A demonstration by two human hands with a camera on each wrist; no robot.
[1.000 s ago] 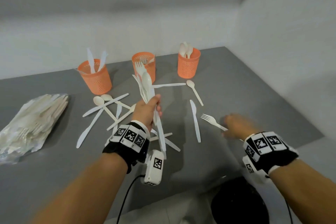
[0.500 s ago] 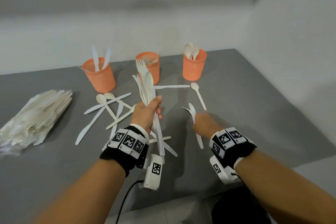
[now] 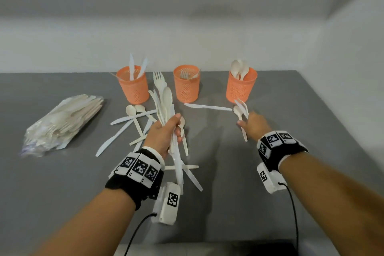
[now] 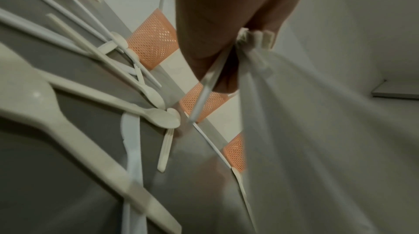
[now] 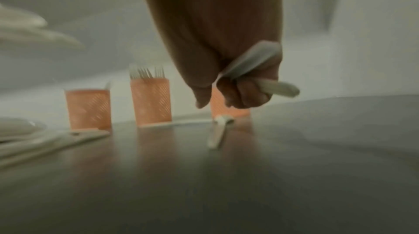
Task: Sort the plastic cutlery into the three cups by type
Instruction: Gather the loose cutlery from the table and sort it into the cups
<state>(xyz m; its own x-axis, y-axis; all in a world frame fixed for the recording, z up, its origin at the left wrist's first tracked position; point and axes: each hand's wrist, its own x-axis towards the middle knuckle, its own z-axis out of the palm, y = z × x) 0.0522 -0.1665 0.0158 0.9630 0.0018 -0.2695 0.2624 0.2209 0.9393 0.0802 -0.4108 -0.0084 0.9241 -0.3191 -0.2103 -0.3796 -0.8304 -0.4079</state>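
Three orange mesh cups stand at the back: the left cup [image 3: 133, 89] holds knives, the middle cup [image 3: 187, 89] forks, the right cup [image 3: 241, 89] spoons. My left hand [image 3: 167, 133] grips a bundle of mixed white cutlery [image 3: 165, 100] upright over the table's middle; its handles fill the left wrist view [image 4: 294, 130]. My right hand [image 3: 254, 124] is curled round a couple of white pieces [image 3: 242, 106] just in front of the right cup. A loose spoon [image 5: 218, 130] lies on the table under its fingers [image 5: 240, 94].
A knife [image 3: 207, 107] lies between the middle and right cups. Several loose spoons and knives [image 3: 128, 122] are scattered left of my left hand. A clear bag of cutlery [image 3: 64, 120] lies at the far left. The grey table [image 3: 301, 120] ends at the wall.
My right hand picked up a fork, then a knife, and has moved forward to the spoon near the right cup. The left hand has kept its bundle almost still.
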